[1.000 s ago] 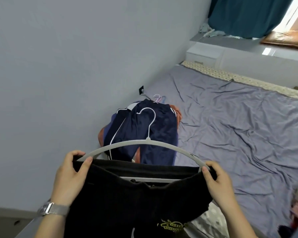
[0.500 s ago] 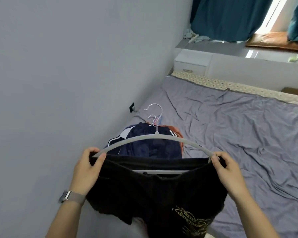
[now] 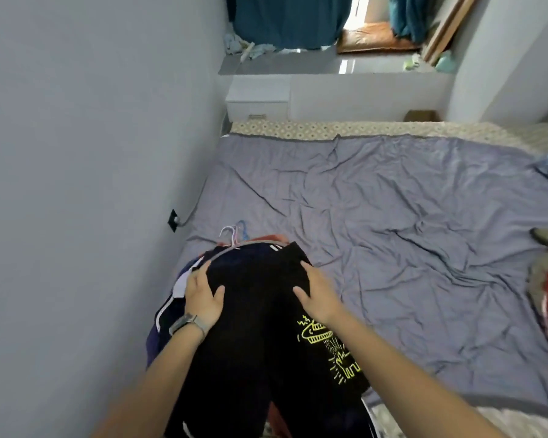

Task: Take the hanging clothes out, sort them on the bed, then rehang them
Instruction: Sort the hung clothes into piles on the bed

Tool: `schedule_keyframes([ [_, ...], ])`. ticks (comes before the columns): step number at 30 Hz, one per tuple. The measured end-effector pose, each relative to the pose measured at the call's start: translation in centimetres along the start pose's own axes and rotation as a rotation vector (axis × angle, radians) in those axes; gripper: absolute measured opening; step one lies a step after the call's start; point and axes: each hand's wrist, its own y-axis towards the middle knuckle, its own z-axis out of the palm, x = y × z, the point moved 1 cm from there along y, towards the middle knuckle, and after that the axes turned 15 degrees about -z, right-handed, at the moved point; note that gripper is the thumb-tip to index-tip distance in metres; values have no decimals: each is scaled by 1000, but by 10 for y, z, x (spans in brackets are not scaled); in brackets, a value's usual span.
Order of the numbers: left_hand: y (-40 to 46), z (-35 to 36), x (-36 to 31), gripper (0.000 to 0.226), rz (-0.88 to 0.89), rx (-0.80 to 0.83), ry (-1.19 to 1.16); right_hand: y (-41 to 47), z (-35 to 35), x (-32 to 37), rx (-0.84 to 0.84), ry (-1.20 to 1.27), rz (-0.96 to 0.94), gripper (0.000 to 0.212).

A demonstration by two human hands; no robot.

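Black shorts (image 3: 260,314): on their grey hanger (image 3: 253,245), laid atop my pile by the wall on the bed (image 3: 393,216)
Left hand (image 3: 203,295): flat, fingers relaxed, pressing the waistband
Right hand (image 3: 317,295): same; gripping nothing, I think
Risk: stack slumps wallward; hooks (image 3: 233,232) tangle

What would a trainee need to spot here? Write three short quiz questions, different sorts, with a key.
1. True or false: the black shorts lie on top of the navy garment.
2. Both hands rest: A) on the shorts B) on the bare grey sheet C) on the wall
3. Fill in: the hanger hooks poke out at the pile's ___ end.

Key: 1 true; 2 A; 3 far
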Motion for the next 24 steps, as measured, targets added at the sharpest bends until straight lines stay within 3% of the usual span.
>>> schedule_keyframes([
  [3,-15,33,3,54,-64,290,51,-44,6,-23,23,86,227,55],
  [5,-28,49,-11,49,-62,394,82,-71,-2,-34,-38,153,357,45],
  [14,-167,153,-169,45,371,557,229,-266,-143,-99,-457,168,599,38],
  [24,-486,361,-290,44,821,749,336,-578,-299,-184,-957,145,745,34],
])
